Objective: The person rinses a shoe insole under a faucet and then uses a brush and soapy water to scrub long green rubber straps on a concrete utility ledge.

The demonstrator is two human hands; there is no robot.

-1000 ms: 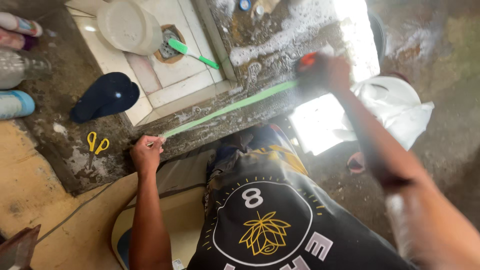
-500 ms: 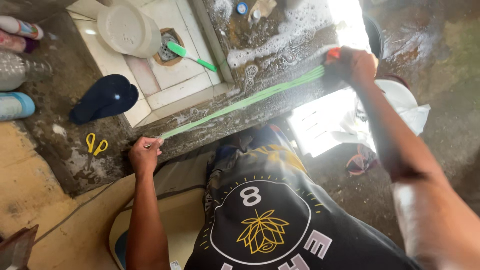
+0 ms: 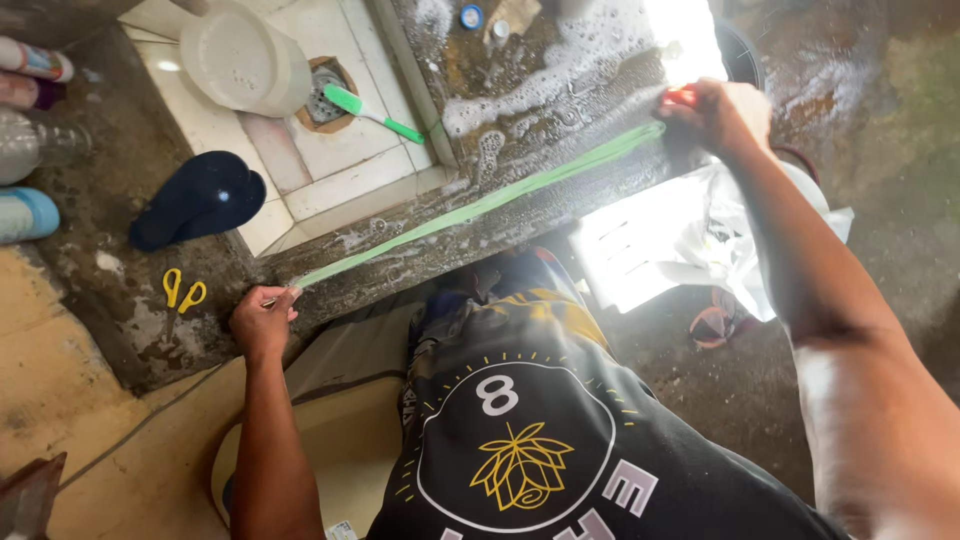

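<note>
A green measuring tape (image 3: 470, 205) is stretched along the wet concrete ledge (image 3: 520, 230). My left hand (image 3: 262, 320) pinches the tape's metal end at the ledge's left part. At the upper right, my right hand (image 3: 718, 112) grips the red tape case (image 3: 680, 97), pulled tight against the ledge. My black printed shirt (image 3: 520, 450) fills the lower middle.
Yellow-handled scissors (image 3: 180, 292) lie on the concrete left of my left hand. A dark blue sandal (image 3: 195, 200), a white bucket (image 3: 240, 55) and a green brush (image 3: 370, 112) sit on the tiled floor. Bottles (image 3: 30, 140) stand at the left edge. A white plastic bag (image 3: 740, 240) lies at right.
My right hand has carried the tape case further right and slightly down, drawing out more tape. My left hand stays holding the tape end on the ledge.
</note>
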